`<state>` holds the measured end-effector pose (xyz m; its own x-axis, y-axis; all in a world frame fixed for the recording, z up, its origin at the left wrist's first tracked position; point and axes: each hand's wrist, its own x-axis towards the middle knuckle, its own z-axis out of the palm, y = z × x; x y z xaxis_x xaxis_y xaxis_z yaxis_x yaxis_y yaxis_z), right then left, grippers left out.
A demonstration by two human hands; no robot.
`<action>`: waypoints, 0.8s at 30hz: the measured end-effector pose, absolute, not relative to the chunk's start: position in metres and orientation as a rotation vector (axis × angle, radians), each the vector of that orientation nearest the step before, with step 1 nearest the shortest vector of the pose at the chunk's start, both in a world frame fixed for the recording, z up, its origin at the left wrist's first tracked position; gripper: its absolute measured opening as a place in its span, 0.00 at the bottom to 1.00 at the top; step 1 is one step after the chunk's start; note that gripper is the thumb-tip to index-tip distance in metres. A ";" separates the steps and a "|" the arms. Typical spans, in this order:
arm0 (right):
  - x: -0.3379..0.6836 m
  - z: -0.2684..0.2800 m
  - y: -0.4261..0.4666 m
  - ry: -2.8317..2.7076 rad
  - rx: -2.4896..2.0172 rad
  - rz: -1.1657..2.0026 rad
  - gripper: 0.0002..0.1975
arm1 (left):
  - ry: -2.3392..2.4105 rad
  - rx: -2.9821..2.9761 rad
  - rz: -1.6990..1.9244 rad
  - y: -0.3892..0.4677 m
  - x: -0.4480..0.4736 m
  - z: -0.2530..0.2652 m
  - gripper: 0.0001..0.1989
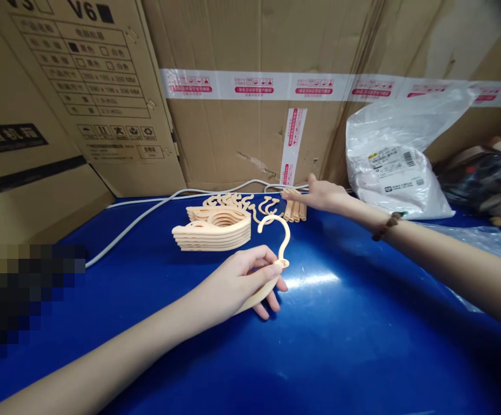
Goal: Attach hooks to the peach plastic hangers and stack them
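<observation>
My left hand (254,279) is closed on a beige plastic hanger piece (261,294), with a curved hook (287,230) standing up from its end. My right hand (319,195) is stretched toward the back, thumb raised and fingers extended over a small row of beige bars (294,210). Whether the fingertips touch the bars I cannot tell. Left of centre lies a stack of beige hanger arms (211,237). Several loose beige hooks (233,200) lie behind the stack, and a few more (268,204) lie beside the bars.
Everything sits on a glossy blue table (362,323). Large cardboard boxes (233,132) wall off the back and left. A white cable (140,222) runs along the rear edge. At the right stand a white plastic bag (397,167) with a label and a clear plastic sheet (488,245).
</observation>
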<state>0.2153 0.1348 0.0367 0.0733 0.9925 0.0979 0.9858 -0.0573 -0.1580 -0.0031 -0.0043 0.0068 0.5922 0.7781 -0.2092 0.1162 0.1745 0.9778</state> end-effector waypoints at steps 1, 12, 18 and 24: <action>0.212 0.038 0.135 -2.037 -2.180 0.040 0.50 | 0.847 1.336 0.560 -0.005 -0.003 0.007 0.12; 0.210 0.035 0.141 -2.167 -2.162 -0.032 0.38 | 0.825 1.324 0.553 -0.005 -0.005 0.005 0.14; 0.214 0.033 0.145 -2.102 -2.136 -0.013 0.35 | 0.846 1.331 0.541 -0.004 -0.003 0.006 0.11; 0.223 0.029 0.150 -2.039 -2.141 0.054 0.33 | 0.847 1.333 0.539 -0.005 -0.003 0.007 0.12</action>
<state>0.2234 0.1505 0.0285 0.0566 0.9933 0.1007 0.9866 -0.0402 -0.1579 -0.0033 -0.0046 0.0066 0.6032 0.7661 -0.2218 0.1238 0.1848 0.9749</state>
